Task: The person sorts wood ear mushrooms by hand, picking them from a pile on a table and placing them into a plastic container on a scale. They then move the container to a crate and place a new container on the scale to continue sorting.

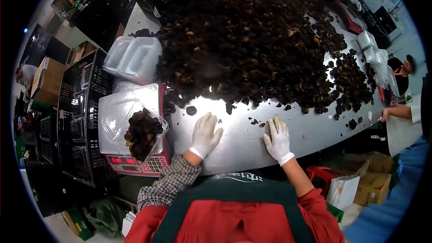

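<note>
- Metal surface (238,130): exposed strip between heap and near edge, narrowing toward the right.
- Heap of dark mushrooms (252,49): on the surface, beyond both hands; long axis roughly crosswise, near edge ragged.
- Digital scale (155,166): left of heap, bearing a mushroom-filled clear tray (165,128), set obliquely.
- Stacked clear trays (140,60): beyond scale, beside heap.
- Left hand (204,136) and right hand (278,141): white-gloved, resting on metal; fingers extended forward, thumbs apart, grasping nothing.
- Co-worker's hand (385,114): at right edge.
</note>
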Tool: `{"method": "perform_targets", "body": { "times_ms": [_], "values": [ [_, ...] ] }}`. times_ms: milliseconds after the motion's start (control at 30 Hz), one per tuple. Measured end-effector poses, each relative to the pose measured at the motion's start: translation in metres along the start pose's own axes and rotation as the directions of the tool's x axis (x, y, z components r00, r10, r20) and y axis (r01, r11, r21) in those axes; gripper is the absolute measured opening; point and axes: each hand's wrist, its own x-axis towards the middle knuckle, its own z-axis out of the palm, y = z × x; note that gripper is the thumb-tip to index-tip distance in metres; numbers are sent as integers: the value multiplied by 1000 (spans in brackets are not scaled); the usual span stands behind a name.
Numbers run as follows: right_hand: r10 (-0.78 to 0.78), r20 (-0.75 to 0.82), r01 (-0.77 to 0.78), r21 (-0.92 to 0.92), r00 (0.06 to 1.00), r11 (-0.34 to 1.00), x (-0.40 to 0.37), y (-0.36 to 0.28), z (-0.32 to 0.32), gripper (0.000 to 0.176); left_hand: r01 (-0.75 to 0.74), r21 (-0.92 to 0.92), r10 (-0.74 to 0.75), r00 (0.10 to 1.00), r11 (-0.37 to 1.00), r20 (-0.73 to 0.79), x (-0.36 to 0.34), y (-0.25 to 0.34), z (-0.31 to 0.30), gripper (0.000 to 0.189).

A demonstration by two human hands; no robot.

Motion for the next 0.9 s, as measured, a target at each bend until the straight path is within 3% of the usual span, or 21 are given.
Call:
{"method": "perform_targets", "body": {
  "times_ms": [133,200,267,367,400,467,500,533,600,667,700,733,800,867,900],
  "values": [
    [44,-15,-43,8,999,999,7,2,13,57,65,179,-20,970,982,-244,55,-17,21,41],
    [28,-9,-27,46,1000,999,11,-5,18,57,68,319,4,976,945,-218,77,-27,23,30],
    [34,-20,-33,66,999,997,9,-9,14,53,76,278,1,964,958,-267,88,-32,20,12],
    [96,-51,-89,131,994,987,2,-8,4,47,96,76,-57,913,993,-405,86,-7,-11,9],
    [101,-53,-93,123,994,988,-2,-4,3,46,30,-25,-38,912,999,-408,80,-12,-17,9],
    [100,-68,-90,135,993,987,-7,4,5,45,256,-425,-371,904,868,-213,63,2,-28,6],
    [85,-63,-76,134,994,988,-7,3,4,45,362,-567,-511,851,740,-124,57,8,-33,8],
    [70,-59,-62,135,996,989,-5,1,3,45,343,-517,-464,878,784,-121,44,1,-26,11],
    [33,-61,-24,152,998,988,1,-5,4,44,428,-599,-485,871,677,74,19,0,-6,9],
    [-10,-71,23,179,997,984,16,-18,9,44,143,-270,-114,986,952,123,8,5,0,8],
    [-25,-80,42,218,996,975,25,-24,12,42,51,-206,-26,992,977,124,10,12,1,9],
    [-56,-89,76,248,994,966,34,-31,14,41,79,-290,-35,988,954,152,11,16,3,11],
    [-96,-108,122,274,990,954,47,-45,12,41,0,-268,13,999,963,47,17,21,4,11],
    [-92,-113,121,287,989,950,52,-50,8,40,136,-261,-152,988,956,-41,27,8,12,14],
    [-90,-116,121,294,989,948,52,-51,7,40,113,-112,-123,988,987,-93,39,2,9,16]
  ]
}}
